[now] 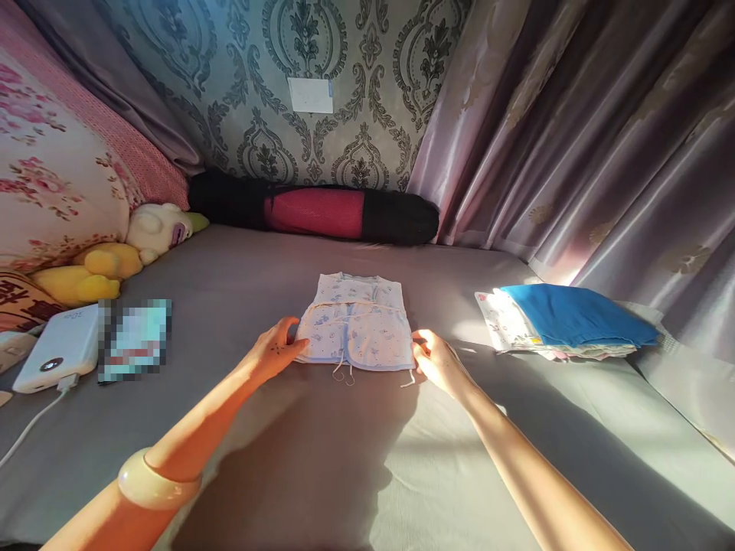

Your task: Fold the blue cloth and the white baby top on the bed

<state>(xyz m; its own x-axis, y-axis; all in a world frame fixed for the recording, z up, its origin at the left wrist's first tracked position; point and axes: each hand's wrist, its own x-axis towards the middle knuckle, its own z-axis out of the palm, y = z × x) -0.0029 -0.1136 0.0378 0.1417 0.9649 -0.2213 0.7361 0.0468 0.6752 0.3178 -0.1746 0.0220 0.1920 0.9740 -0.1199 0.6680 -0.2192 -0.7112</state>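
A small white baby top [356,321] with a pale blue print and blue edging lies folded on the grey bedsheet, its lower hem towards me. Thin white tie strings hang out below the hem. At its left edge, my left hand [279,348] has the thumb over the cloth and the fingers curled at the side. My right hand [439,361] closes at the lower right corner, fingertips bent against the edge. The undersides of both hands' fingertips are hidden.
A folded clothes pile [579,317], blue on top, lies right. Left are a white power bank [63,348] with a cable, a blurred-out item [138,340] and plush toys [109,264]. A black-and-red bolster [315,210] lines the wall; curtains [551,138] hang right.
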